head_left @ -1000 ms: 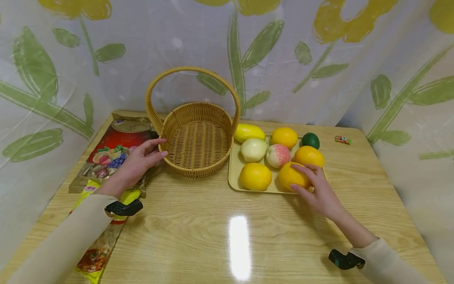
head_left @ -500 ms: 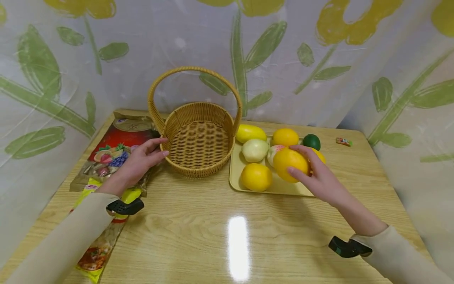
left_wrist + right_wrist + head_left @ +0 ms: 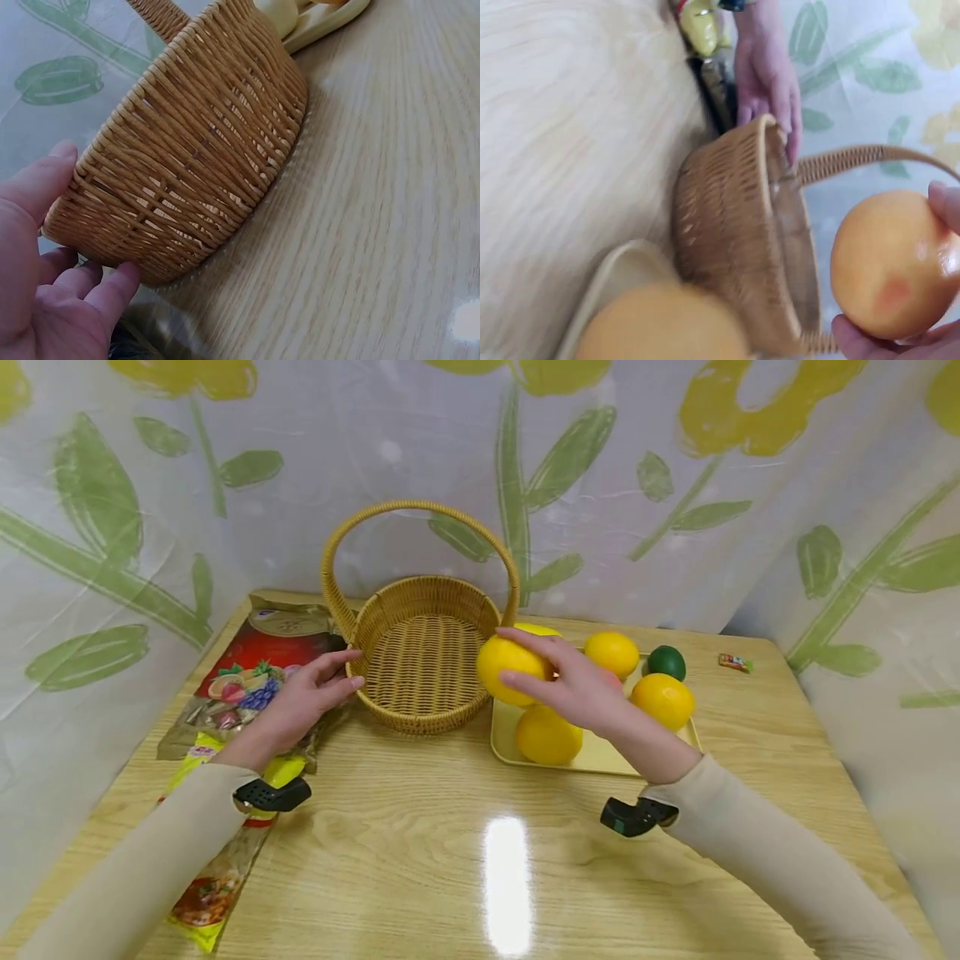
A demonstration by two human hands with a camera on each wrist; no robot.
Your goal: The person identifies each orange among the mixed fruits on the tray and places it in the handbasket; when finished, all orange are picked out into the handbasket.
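My right hand (image 3: 581,685) grips a smooth, round yellow-orange fruit (image 3: 510,670), thumb on its near side and fingers over the top. This fruit is held in the air by the right side of the wicker basket (image 3: 427,722); the right wrist view shows a reddish spot on the fruit (image 3: 889,262). With thumb and fingers at its left rim, my left hand (image 3: 307,693) holds the basket, which stands upright with a tall arched handle and a bare woven floor. In the left wrist view the left fingers (image 3: 112,289) lie against the basket's outer wall (image 3: 187,150).
Right of the basket, a yellow tray (image 3: 600,764) carries more fruit: yellow-orange ones (image 3: 663,702), a dark green one (image 3: 666,662) and others partly behind my right hand. Two food packets, one red and brown (image 3: 262,652), one yellow (image 3: 206,893), lie at left. A small wrapped candy (image 3: 735,662) is far right.
My right hand has lifted the yellow-orange fruit from the tray's front right and carried it left to the basket's side. My left hand has stayed at the basket's rim.
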